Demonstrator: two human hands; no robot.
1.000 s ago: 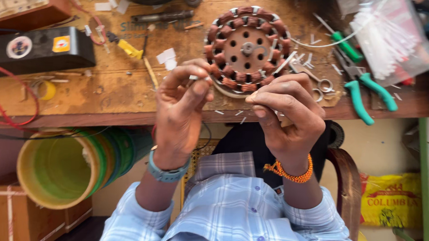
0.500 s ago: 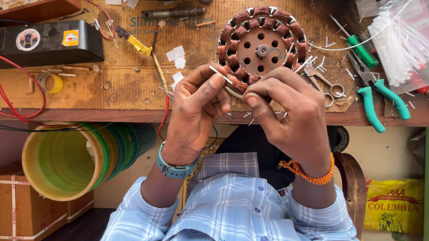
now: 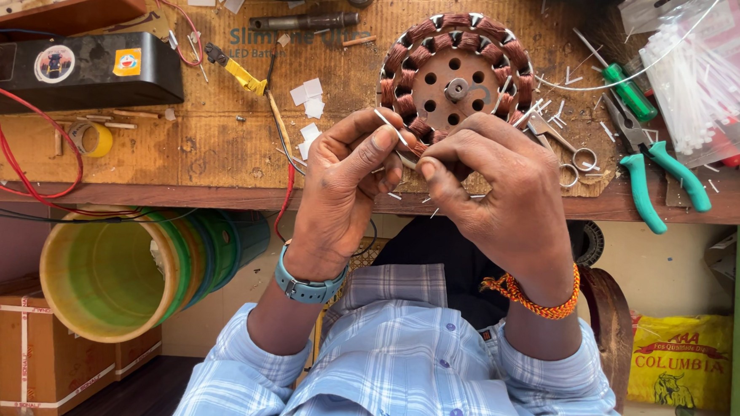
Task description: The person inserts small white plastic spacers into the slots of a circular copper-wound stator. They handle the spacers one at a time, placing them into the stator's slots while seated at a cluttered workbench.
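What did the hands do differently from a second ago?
Both hands pulled back a little from the stator toward the bench edge. The left hand keeps pinching a thin white sleeve, with the right hand close against it. The stator, pliers and scissors did not move.

Two hands (image 3: 346,190) (image 3: 505,198), one stator (image 3: 455,82), one pliers (image 3: 655,168).
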